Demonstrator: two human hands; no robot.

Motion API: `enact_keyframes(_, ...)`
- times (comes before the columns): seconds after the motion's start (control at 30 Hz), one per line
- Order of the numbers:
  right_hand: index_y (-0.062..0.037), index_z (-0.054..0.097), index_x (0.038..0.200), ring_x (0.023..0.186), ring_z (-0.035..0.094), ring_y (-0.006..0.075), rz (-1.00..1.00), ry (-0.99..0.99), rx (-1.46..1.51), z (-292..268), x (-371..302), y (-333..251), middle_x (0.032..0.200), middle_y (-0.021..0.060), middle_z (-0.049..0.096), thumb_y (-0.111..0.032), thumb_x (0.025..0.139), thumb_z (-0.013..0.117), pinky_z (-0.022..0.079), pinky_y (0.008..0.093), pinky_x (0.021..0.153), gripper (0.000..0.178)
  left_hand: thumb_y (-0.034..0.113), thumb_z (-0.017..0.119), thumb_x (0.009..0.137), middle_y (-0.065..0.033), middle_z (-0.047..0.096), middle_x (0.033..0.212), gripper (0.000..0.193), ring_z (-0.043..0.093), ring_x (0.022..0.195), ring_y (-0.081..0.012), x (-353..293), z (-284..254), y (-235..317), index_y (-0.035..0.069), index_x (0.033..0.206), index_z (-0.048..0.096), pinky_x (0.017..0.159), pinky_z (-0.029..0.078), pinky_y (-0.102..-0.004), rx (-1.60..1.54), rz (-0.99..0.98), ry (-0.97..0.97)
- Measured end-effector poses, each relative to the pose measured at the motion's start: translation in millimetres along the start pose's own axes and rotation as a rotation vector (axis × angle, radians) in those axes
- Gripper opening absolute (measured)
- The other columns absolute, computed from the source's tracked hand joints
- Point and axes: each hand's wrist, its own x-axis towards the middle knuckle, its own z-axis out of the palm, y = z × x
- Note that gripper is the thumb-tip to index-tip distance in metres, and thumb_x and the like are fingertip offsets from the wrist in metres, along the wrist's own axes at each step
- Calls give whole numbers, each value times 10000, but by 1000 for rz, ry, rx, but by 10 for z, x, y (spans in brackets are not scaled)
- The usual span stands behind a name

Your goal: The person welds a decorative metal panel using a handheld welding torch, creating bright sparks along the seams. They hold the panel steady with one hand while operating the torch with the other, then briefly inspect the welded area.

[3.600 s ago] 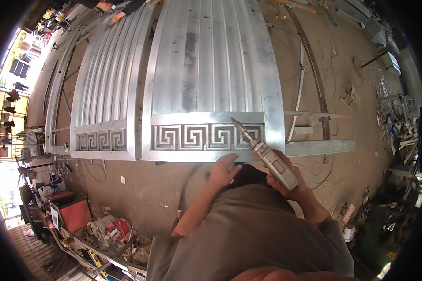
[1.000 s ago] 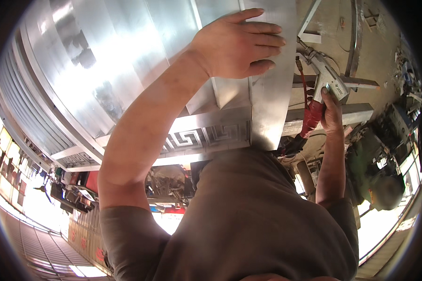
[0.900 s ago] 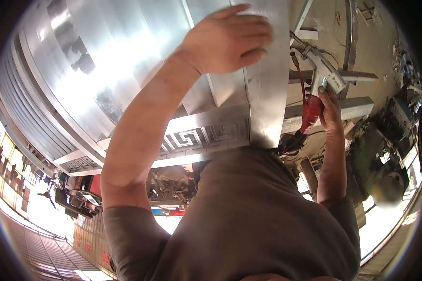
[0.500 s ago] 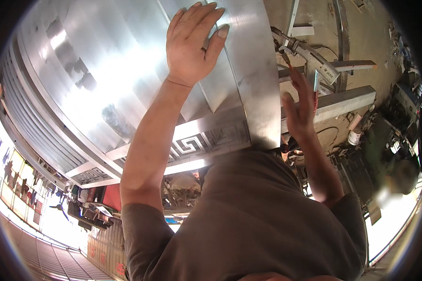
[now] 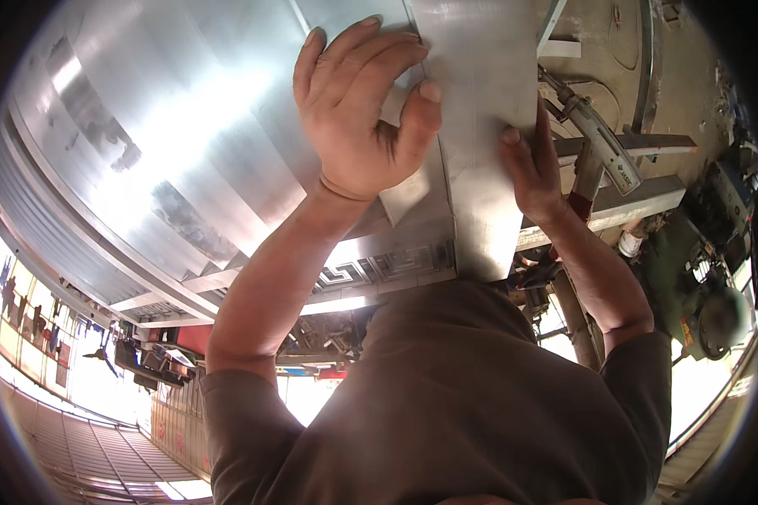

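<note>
A large shiny metal panel [image 5: 484, 109], like a door leaf with raised ribs and a pressed key-pattern strip [image 5: 387, 265] along its near end, lies in front of me. My left hand [image 5: 358, 114] rests on the panel beside a rib near the right border, fingers spread and a little bent, with nothing in it. At the panel's right edge is my right hand [image 5: 537, 172]. Its thumb lies on the top face, while its fingers run along the outer side, partly hidden, so the edge sits between them.
Just right of the panel lies a grey tool with a long handle [image 5: 606, 156], across metal bars. A thick square metal beam [image 5: 648, 202] juts out to the right. Dark machinery [image 5: 712, 316] stands at the far right. Another ribbed metal panel [image 5: 50, 240] lies along the left.
My right hand has come from beyond the panel onto its right edge. My left hand has shifted slightly right and nearer, with its fingers more bent. The view has shifted a little.
</note>
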Motion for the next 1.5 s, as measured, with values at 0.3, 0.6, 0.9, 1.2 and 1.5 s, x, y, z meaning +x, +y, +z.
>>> enact_keyframes(0.3, 42, 266, 1618, 1362, 479, 207, -145, 31, -141, -5, 12, 11, 1490, 151, 516, -261, 1108, 535, 373, 346, 1159, 652, 212, 664, 961, -63, 769, 1098, 264, 691, 1182, -284, -28, -61, 67, 72, 1176, 728, 1155, 378, -471, 32, 7, -5)
enact_keyframes(0.6, -5, 341, 1610, 1330, 505, 195, -100, 62, -190, 11, -31, 4, 1473, 132, 539, -313, 1122, 532, 383, 339, 1146, 608, 142, 708, 884, -148, 719, 1182, 290, 675, 1106, -347, 39, -141, 226, 50, 1158, 680, 1084, 433, -473, -149, -142, 97)
enact_keyframes(0.9, -31, 586, 1424, 1245, 624, 264, -410, 488, -564, -473, -536, 114, 1359, 134, 635, -318, 1016, 742, 510, 398, 1028, 522, 130, 652, 1003, -154, 732, 1217, 265, 695, 1140, -306, -829, -991, 353, 7, 1232, 701, 977, 543, -381, -146, -439, 132)
enact_keyframes(1.2, -13, 633, 1245, 870, 630, 148, 207, 377, -600, -1469, -666, 463, 931, 50, 674, -389, 978, 764, 516, 342, 814, 479, 109, 731, 907, -158, 720, 1267, 328, 668, 1184, -361, -2329, -1551, 855, 22, 1223, 711, 1026, 507, -464, 171, -531, 18)
enact_keyframes(1.5, 33, 598, 1303, 783, 655, 138, 29, 213, -593, -1660, -449, 497, 963, 53, 716, -289, 937, 801, 540, 295, 719, 528, 155, 742, 893, -187, 641, 1352, 379, 583, 1270, -429, -2968, -1870, 1001, 35, 1248, 683, 1082, 464, -524, 311, -587, 96)
